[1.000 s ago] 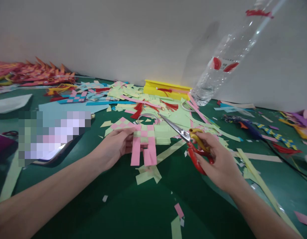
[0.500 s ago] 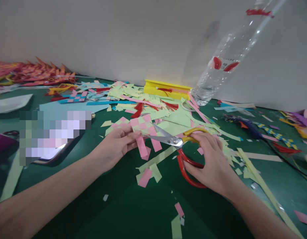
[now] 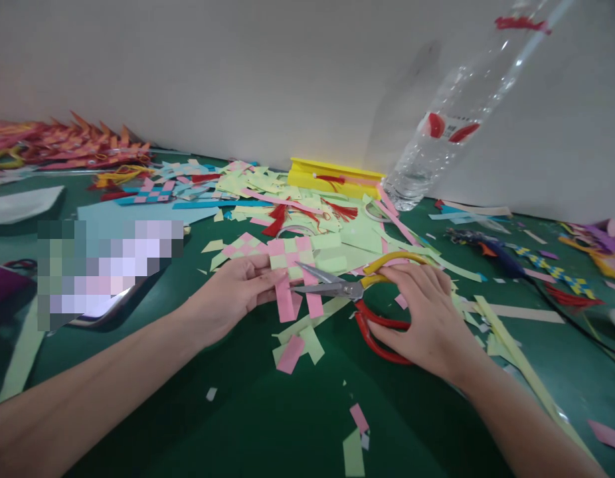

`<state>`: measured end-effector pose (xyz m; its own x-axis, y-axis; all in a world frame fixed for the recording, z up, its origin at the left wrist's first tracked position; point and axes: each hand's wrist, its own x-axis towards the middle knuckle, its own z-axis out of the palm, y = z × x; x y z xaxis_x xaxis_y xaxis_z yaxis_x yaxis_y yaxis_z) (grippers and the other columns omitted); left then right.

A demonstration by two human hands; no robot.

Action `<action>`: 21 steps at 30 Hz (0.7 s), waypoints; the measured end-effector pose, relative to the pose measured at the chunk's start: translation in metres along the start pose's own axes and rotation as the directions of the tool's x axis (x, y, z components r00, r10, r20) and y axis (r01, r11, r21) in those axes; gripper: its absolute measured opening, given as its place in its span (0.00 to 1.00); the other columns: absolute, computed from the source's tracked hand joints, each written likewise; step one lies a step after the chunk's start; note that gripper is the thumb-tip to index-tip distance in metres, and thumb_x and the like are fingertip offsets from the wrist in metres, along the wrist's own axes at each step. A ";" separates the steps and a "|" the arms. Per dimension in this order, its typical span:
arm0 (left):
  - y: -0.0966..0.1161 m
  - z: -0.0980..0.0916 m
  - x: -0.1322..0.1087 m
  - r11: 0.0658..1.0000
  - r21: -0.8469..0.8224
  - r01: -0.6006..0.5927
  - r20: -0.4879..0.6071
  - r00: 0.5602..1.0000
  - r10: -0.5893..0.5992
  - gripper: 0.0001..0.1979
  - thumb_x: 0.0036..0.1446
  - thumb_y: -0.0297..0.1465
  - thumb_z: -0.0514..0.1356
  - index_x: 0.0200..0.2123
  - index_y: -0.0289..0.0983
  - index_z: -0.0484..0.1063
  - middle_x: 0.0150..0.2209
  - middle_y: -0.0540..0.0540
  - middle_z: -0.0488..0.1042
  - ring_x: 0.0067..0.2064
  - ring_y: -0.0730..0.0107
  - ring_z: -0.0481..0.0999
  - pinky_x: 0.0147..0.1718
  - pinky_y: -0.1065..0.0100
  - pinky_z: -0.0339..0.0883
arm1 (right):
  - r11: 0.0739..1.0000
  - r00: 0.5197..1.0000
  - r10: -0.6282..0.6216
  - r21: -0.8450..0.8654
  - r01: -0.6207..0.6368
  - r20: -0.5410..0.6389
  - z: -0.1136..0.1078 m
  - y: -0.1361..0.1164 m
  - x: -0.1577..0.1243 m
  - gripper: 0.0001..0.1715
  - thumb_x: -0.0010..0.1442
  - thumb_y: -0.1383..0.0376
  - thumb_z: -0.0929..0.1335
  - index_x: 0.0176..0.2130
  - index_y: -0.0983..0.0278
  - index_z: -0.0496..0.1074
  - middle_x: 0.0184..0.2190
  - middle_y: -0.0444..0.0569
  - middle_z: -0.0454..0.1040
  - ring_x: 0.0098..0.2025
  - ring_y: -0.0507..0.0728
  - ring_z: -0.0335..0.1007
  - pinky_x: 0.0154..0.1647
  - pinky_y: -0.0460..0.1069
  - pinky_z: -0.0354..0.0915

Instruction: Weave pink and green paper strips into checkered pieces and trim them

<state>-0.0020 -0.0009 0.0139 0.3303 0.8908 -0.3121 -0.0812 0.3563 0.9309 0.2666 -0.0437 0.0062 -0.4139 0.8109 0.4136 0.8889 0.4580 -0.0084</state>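
Observation:
Between the thumb and fingers of my left hand (image 3: 238,285) is a small woven paper piece (image 3: 291,252) in pink and pale green, with pink strip ends hanging down and green ends pointing right. My right hand (image 3: 422,305) grips a pair of scissors (image 3: 347,289) with one yellow and one red handle. The parted blades point left and lie across the pink strips, close to my left fingertips. Another pink and green woven piece (image 3: 245,245) rests on the table just behind my left hand.
Paper scraps (image 3: 258,182) and red tassels (image 3: 277,219) are heaped at the back by a yellow folded strip (image 3: 337,178). A clear plastic bottle (image 3: 441,126) stands against the wall. A phone (image 3: 103,309) lies left, a dark blue tool with a cable (image 3: 509,259) right.
The woven piece has turned slightly and shifted right in my left hand. Its green ends now show more at the right. The scissors have tilted a little, blades still parted.

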 end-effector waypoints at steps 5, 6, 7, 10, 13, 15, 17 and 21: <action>0.001 0.003 -0.002 1.000 0.001 0.018 0.041 0.999 -0.018 0.06 0.61 0.27 0.57 0.34 0.34 0.75 0.38 0.45 0.79 0.39 0.70 0.78 0.39 0.73 0.73 | 1.000 1.000 -0.031 0.004 0.031 0.001 -0.001 -0.001 0.001 0.28 0.54 0.57 0.66 0.52 0.64 0.59 0.48 0.57 0.68 0.51 0.66 0.62 0.50 0.61 0.60; 0.002 0.003 -0.002 1.000 -0.004 0.027 0.046 0.999 -0.026 0.06 0.61 0.27 0.57 0.35 0.35 0.75 0.38 0.45 0.79 0.39 0.70 0.78 0.39 0.73 0.73 | 0.999 0.999 -0.038 0.008 0.038 -0.005 -0.001 -0.001 0.001 0.28 0.55 0.57 0.67 0.52 0.64 0.59 0.47 0.57 0.68 0.51 0.66 0.62 0.50 0.61 0.60; 0.001 0.003 -0.002 0.999 -0.016 0.034 0.048 0.998 -0.033 0.06 0.61 0.27 0.57 0.35 0.35 0.74 0.38 0.45 0.78 0.39 0.69 0.78 0.38 0.72 0.74 | 0.999 0.999 -0.044 0.010 0.044 -0.012 -0.001 -0.001 0.000 0.27 0.55 0.57 0.66 0.52 0.64 0.59 0.47 0.57 0.68 0.51 0.66 0.63 0.50 0.61 0.60; 0.001 0.002 -0.002 0.995 -0.094 0.044 0.028 0.999 -0.042 0.05 0.60 0.26 0.58 0.34 0.35 0.75 0.35 0.46 0.78 0.40 0.68 0.78 0.37 0.72 0.74 | 0.999 0.998 -0.051 0.010 0.051 -0.028 -0.001 -0.001 0.000 0.26 0.56 0.58 0.66 0.51 0.64 0.59 0.47 0.57 0.68 0.51 0.65 0.63 0.50 0.60 0.60; 0.001 0.002 -0.002 0.985 -0.167 0.044 0.011 0.999 -0.043 0.07 0.60 0.25 0.58 0.31 0.35 0.75 0.31 0.47 0.77 0.38 0.69 0.78 0.36 0.72 0.74 | 0.999 0.998 -0.047 0.017 0.047 -0.031 -0.001 -0.001 -0.001 0.26 0.56 0.58 0.66 0.52 0.63 0.59 0.47 0.57 0.68 0.51 0.66 0.63 0.50 0.61 0.59; 0.001 0.003 -0.002 0.986 -0.162 0.044 0.016 0.999 -0.042 0.07 0.60 0.24 0.58 0.31 0.35 0.75 0.29 0.48 0.76 0.34 0.71 0.78 0.35 0.72 0.74 | 0.999 0.998 -0.046 0.025 0.046 -0.030 0.000 -0.001 -0.001 0.27 0.55 0.57 0.66 0.53 0.62 0.59 0.47 0.57 0.68 0.51 0.67 0.63 0.50 0.62 0.59; 0.002 0.003 -0.002 0.990 -0.131 0.058 0.019 0.998 -0.056 0.08 0.60 0.25 0.57 0.31 0.34 0.75 0.29 0.47 0.76 0.34 0.70 0.78 0.35 0.72 0.73 | 0.998 0.998 -0.050 0.027 0.051 -0.034 0.000 -0.002 -0.001 0.28 0.55 0.57 0.66 0.53 0.62 0.59 0.48 0.57 0.69 0.51 0.67 0.63 0.51 0.62 0.58; 0.001 0.003 -0.003 0.992 -0.109 0.066 0.061 0.996 -0.059 0.09 0.61 0.25 0.56 0.32 0.34 0.76 0.32 0.45 0.77 0.36 0.67 0.78 0.36 0.71 0.73 | 0.998 0.998 -0.050 0.032 0.051 -0.030 0.000 -0.002 -0.001 0.28 0.55 0.58 0.67 0.53 0.62 0.60 0.48 0.57 0.69 0.52 0.67 0.64 0.51 0.62 0.58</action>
<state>-0.0001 -0.0044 0.0166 0.3914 0.8492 -0.3545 -0.1614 0.4427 0.8820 0.2649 -0.0451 0.0056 -0.4515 0.7759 0.4405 0.8600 0.5101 -0.0169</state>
